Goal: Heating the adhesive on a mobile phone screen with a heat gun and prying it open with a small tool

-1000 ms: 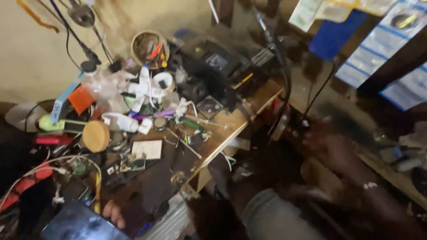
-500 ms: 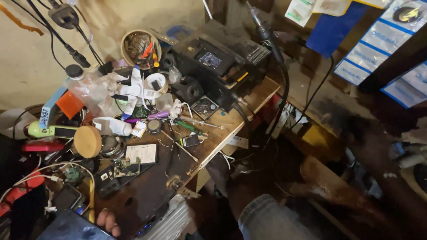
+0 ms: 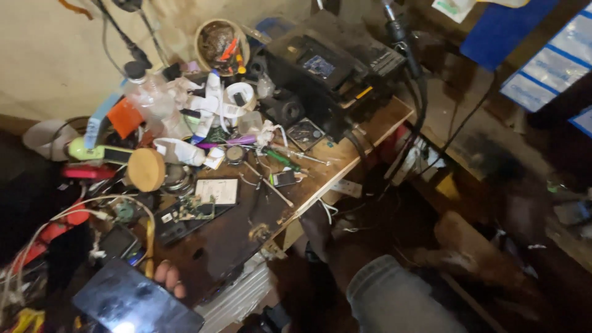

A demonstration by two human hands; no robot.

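Note:
My left hand shows only as fingertips at the bottom left, curled around the edge of a flat dark glossy tablet-like slab held over the near end of a cluttered wooden workbench. My right hand is not in view. My knee in grey denim shows at the bottom middle. Just beyond the slab lie a green circuit board, a small white card and a phone-like device.
The bench holds a round wooden disc, a clear plastic bottle, a bowl of small tools, black electronic boxes, screwdrivers and tangled wires. Dark cables hang off the right edge. Rubble and a brown piece lie on the floor.
The view has swung so the bench sits higher and closer in frame. My left fingertips stay on the dark slab at the bottom left. The blurred shape at right is gone.

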